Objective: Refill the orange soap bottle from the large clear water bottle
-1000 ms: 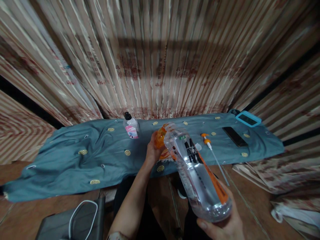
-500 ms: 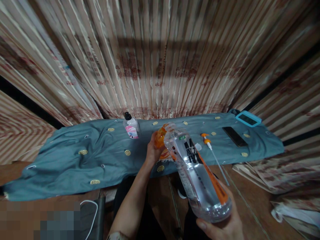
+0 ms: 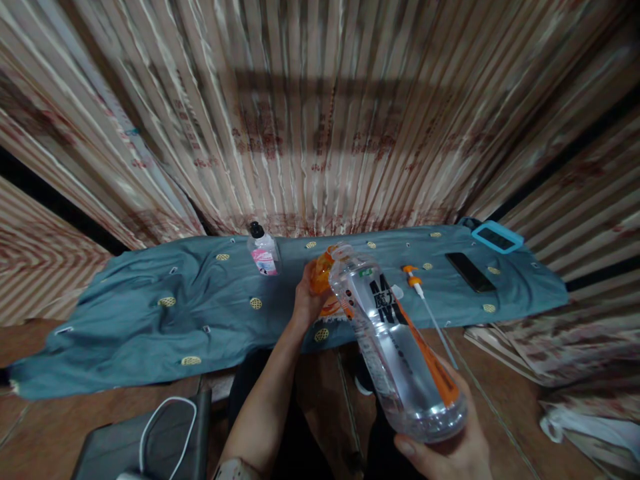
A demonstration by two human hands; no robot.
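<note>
Large clear plastic bottle with orange-and-black label [image 3: 395, 347] tilted across lower centre-right of the frame, base cupped in right hand [image 3: 450, 450], open mouth touching a small orange container [image 3: 321, 280]. Orange container grasped by left hand [image 3: 305, 303] at centre, over blue-grey patterned cloth [image 3: 125, 327]. Small clear bottle with black cap and pink label [image 3: 263, 253] upright, centre-left. Orange-headed pump tube [image 3: 425, 307] near right. Black phone [image 3: 470, 272] and teal-framed device [image 3: 497, 237] at upper right.
</note>
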